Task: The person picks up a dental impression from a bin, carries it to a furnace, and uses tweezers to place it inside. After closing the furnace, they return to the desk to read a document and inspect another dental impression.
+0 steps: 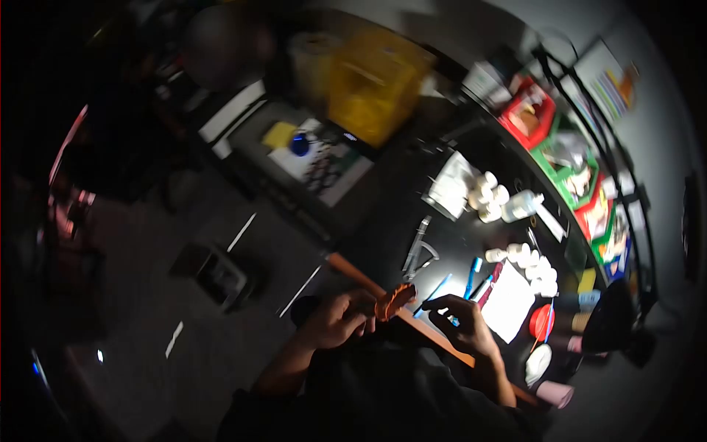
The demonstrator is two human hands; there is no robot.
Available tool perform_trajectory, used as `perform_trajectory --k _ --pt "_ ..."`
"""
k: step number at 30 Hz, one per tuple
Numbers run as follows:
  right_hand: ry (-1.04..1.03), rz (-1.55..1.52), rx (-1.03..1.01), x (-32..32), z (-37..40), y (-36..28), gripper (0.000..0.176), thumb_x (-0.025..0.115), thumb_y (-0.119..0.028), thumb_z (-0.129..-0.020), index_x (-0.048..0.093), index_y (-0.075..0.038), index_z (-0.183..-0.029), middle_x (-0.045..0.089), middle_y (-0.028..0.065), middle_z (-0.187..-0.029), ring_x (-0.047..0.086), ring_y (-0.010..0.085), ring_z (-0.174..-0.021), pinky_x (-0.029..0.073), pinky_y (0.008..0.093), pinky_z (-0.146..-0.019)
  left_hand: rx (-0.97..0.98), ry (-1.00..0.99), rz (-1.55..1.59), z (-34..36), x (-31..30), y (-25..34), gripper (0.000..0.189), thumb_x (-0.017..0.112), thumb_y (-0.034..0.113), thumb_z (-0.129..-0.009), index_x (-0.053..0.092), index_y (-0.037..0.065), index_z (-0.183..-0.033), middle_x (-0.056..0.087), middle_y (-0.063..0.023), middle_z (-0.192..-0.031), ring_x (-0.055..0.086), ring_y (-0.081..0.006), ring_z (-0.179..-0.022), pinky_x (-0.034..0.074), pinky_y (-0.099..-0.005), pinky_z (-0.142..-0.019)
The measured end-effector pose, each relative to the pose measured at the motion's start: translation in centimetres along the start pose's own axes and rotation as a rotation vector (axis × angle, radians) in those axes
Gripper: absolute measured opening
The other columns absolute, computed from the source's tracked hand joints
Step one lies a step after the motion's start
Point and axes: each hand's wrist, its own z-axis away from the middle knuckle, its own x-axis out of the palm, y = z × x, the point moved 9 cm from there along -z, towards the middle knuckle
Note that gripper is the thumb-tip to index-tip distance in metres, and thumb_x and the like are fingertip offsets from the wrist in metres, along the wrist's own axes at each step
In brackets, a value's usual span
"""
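My left hand point(345, 320) is closed on a small orange-brown curved piece point(395, 303) with a ragged rim, held just above the table's front edge. My right hand point(465, 325) is to its right, thumb and forefinger brought together and pointing toward the piece. Anything in those fingertips is too small and dark to make out. Just past them a thin blue stick point(443, 284) lies at a slant, and a blue brush point(473, 275) lies beyond it. A metal caliper-like tool point(417, 247) rests on the black table further back.
White paper point(507, 303) lies right of my right hand, with several small white bottles point(540, 272) behind. A clear bottle point(521, 206) stands further back. Red and green bins point(529, 114) line the wall. A lamp head point(615, 324) is at right. A yellow bag point(375, 88) stands at the back.
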Motion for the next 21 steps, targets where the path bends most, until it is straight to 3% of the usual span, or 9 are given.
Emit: perform_trajectory --k 1,2,3,5,11,16,21 --pt "0.018 -0.09 0.085 1.9 -0.6 -2.2 0.028 0.063 -0.002 -0.091 0.067 0.004 -0.119 0.071 0.0133 -0.109 0.069 0.0227 -0.099 0.054 0.0337 -0.09 -0.006 0.065 -0.011 1.8 -1.0 0.9 0.029 0.047 -0.004 -0.095 0.055 0.0 -0.123 0.067 -0.006 -0.09 0.061 -0.0089 -0.076 0.05 -0.0249 -0.067" --pt "0.001 -0.177 0.021 3.8 -1.7 -4.5 0.027 0.056 -0.014 -0.102 0.065 0.004 -0.121 0.071 0.0102 -0.105 0.069 0.0187 -0.097 0.054 0.0317 -0.089 -0.001 0.175 -0.056 3.9 -2.0 2.8 0.022 0.051 0.0 -0.097 0.059 0.002 -0.117 0.066 -0.0032 -0.082 0.061 -0.0085 -0.074 0.049 -0.0251 -0.067" --pt "-0.05 -0.155 -0.045 5.6 -2.9 -6.4 0.032 0.052 -0.018 -0.104 0.064 0.004 -0.124 0.072 0.0091 -0.102 0.069 0.0172 -0.093 0.054 0.031 -0.084 0.028 0.314 -0.057 6.4 -2.9 4.9 0.016 0.054 0.004 -0.098 0.063 0.003 -0.112 0.066 -0.0018 -0.079 0.06 -0.0074 -0.07 0.048 -0.025 -0.064" --pt "-0.109 -0.345 -0.036 10.0 -4.7 -9.1 0.034 0.05 -0.021 -0.105 0.064 0.003 -0.125 0.071 0.0087 -0.099 0.066 0.015 -0.088 0.053 0.0307 -0.078 0.005 0.451 -0.105 11.5 -4.4 7.5 0.017 0.056 0.005 -0.098 0.064 0.002 -0.112 0.063 -0.0005 -0.078 0.057 -0.0066 -0.069 0.046 -0.025 -0.065" --pt "-0.617 -0.017 -0.287 24.6 -5.8 -26.1 0.032 0.05 -0.02 -0.106 0.065 0.002 -0.124 0.073 0.0063 -0.099 0.064 0.0109 -0.087 0.053 0.0289 -0.08 0.095 0.79 -0.131 29.6 -8.2 11.9 0.014 0.058 0.004 -0.096 0.066 0.001 -0.107 0.059 0.0012 -0.075 0.054 -0.0062 -0.068 0.043 -0.0252 -0.06" --pt "-0.978 -0.065 -0.302 40.6 -3.5 -31.5 0.032 0.052 -0.026 -0.106 0.063 -0.003 -0.125 0.072 0.0057 -0.105 0.067 0.0123 -0.091 0.055 0.0279 -0.077 0.233 1.07 -0.114 43.4 -11.1 12.2 0.011 0.062 0.008 -0.096 0.067 0.0 -0.103 0.057 0.0019 -0.073 0.05 -0.0056 -0.064 0.04 -0.0245 -0.057" --pt "-1.35 -0.132 -0.117 55.1 -0.7 -33.1 0.027 0.051 -0.025 -0.107 0.062 -0.003 -0.115 0.071 0.0071 -0.101 0.068 0.0133 -0.086 0.055 0.0272 -0.073 0.227 1.407 0.055 54.8 -12.1 8.4 0.013 0.064 0.011 -0.096 0.067 -0.001 -0.098 0.055 0.0033 -0.071 0.048 -0.006 -0.062 0.038 -0.0236 -0.056"
